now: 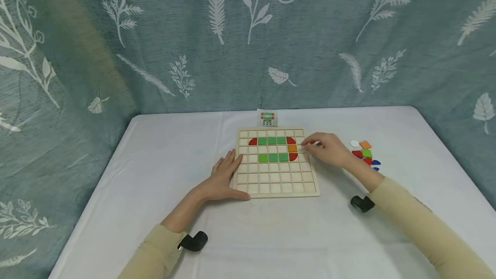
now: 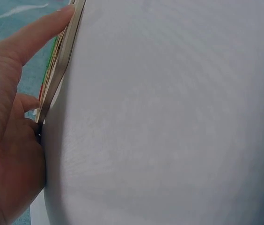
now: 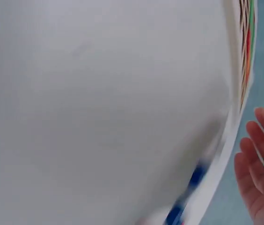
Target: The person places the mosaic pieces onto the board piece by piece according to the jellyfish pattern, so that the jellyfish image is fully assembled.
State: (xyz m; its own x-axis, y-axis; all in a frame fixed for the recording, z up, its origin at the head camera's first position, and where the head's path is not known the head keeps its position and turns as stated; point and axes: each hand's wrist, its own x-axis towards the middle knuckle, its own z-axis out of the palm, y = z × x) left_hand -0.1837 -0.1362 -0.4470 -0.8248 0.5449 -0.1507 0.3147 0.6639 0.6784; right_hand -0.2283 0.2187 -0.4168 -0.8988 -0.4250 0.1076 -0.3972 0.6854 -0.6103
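A pale wooden grid board (image 1: pixel 275 188) lies on the table. Two rows of green square tiles (image 1: pixel 272 141) cross it, with red rounded-corner tiles (image 1: pixel 252 141) at some of their ends. Between the two right-hand red tiles sits an orange square tile (image 1: pixel 292 148). My left hand (image 1: pixel 221 180) rests at the board's left side, fingers spread along that edge and thumb at the front edge. At the right edge hovers my right hand (image 1: pixel 327 147), fingertips near the orange tile's row. In the right wrist view its fingers are loosely bent, with nothing seen between them.
Right of the board lies a loose group of pieces: a white disc (image 1: pixel 354 143), an orange square (image 1: pixel 365 144), a green square (image 1: pixel 366 153), red pieces (image 1: pixel 357 153) and blue half-rounds (image 1: pixel 376 162). A small pattern card (image 1: pixel 267 118) stands behind the board, before a leafy curtain (image 1: pixel 232 76).
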